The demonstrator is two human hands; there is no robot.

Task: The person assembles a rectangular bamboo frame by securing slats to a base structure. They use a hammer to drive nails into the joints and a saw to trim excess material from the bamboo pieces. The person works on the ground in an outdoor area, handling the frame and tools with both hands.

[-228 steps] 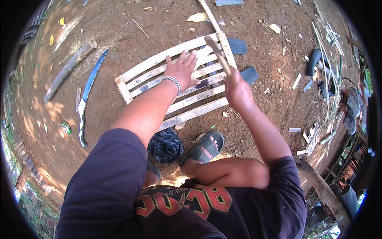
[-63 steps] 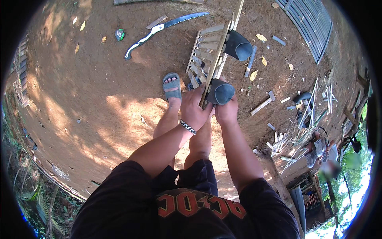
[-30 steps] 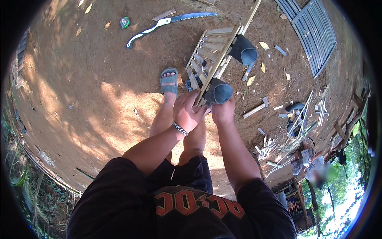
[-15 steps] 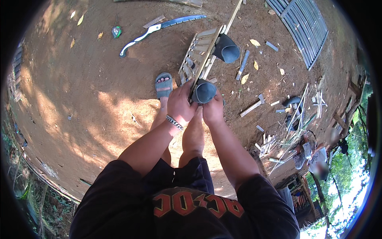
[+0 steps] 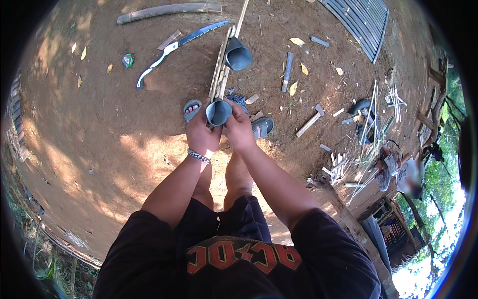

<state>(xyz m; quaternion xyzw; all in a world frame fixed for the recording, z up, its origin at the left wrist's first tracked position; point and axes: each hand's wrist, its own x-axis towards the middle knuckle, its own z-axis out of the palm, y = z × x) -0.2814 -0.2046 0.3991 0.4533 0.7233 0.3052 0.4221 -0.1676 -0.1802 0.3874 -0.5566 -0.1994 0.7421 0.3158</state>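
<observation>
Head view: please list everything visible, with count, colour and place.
Frame: 1, pale, centre
Tubes: 2, grey, on frame
Saw: 1, blue blade, upper left
Bamboo pole: 1, brown, top left
Tape measure: 1, green, upper left
Hammer: 1, pale handle, right
Slatted panel: 1, grey, top right
Strips: many, pale, right
Leaves: several, yellow, scattered
Sandals: 2, grey, centre
Bag: 1, black, near sandals
Other person: 1, pale clothes, right
Bracelet: 1, silver, centre
Shirt: 1, black, bottom
Left grip: 1, bare, at frame end
Right grip: 1, bare, at frame end
</observation>
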